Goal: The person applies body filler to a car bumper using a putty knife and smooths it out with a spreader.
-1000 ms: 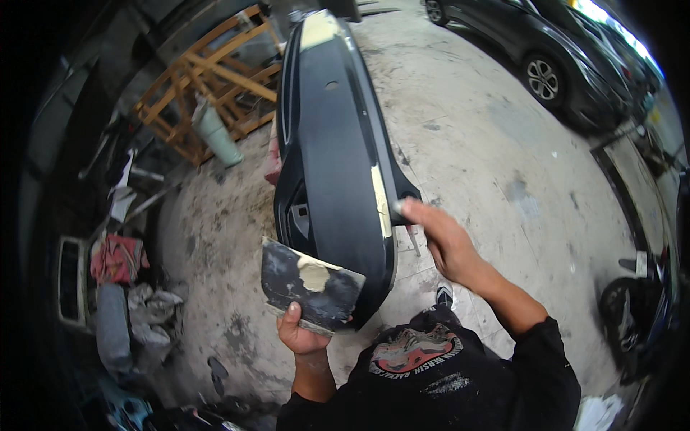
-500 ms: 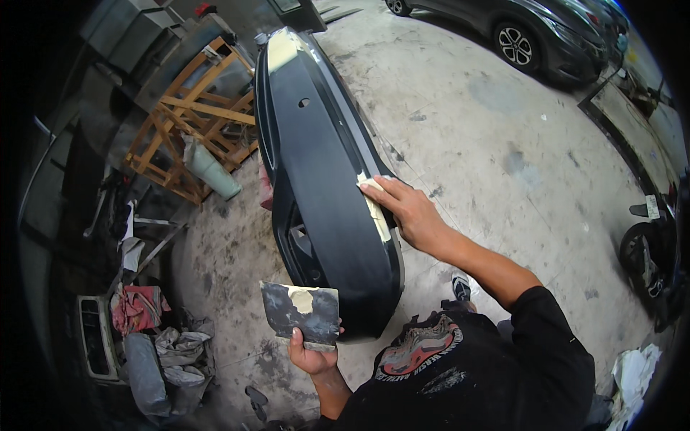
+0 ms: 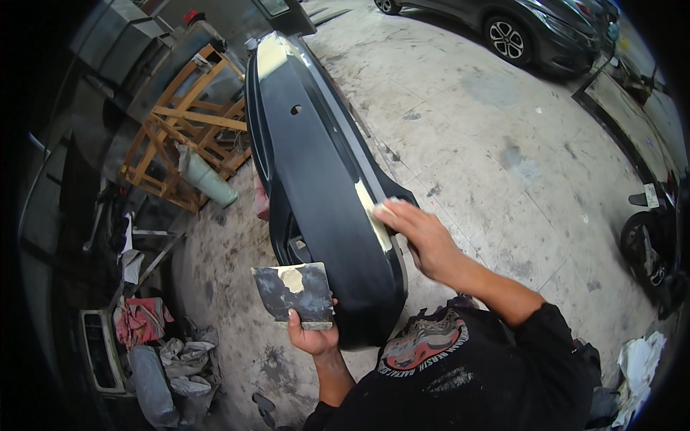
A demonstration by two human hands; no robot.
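Note:
A long dark car bumper (image 3: pixel 309 165) stretches away from me, with a cream strip of body filler (image 3: pixel 372 219) on its right edge and a wider filler patch (image 3: pixel 272 57) at its far end. My right hand (image 3: pixel 424 233) is at the strip, fingers pressed together on a small pale putty spreader (image 3: pixel 382 210), mostly hidden under the fingertips. Held near the bumper's close end is a dark, smeared mixing board (image 3: pixel 295 296) carrying a dab of cream filler (image 3: pixel 291 280). My left hand (image 3: pixel 314 334) grips its lower edge, thumb on top.
Left of the bumper are a wooden frame (image 3: pixel 201 111) and a pale green roll (image 3: pixel 208 179). Crumpled grey sheeting (image 3: pixel 188 363) and a red cloth (image 3: pixel 144 320) lie at lower left. A dark car (image 3: pixel 532 32) stands at far right, white crumpled sheeting (image 3: pixel 638 370) at lower right.
My right hand has drawn toward me along the filler strip, which looks smoother behind it. The board stays in my left hand. The whole view has shifted slightly.

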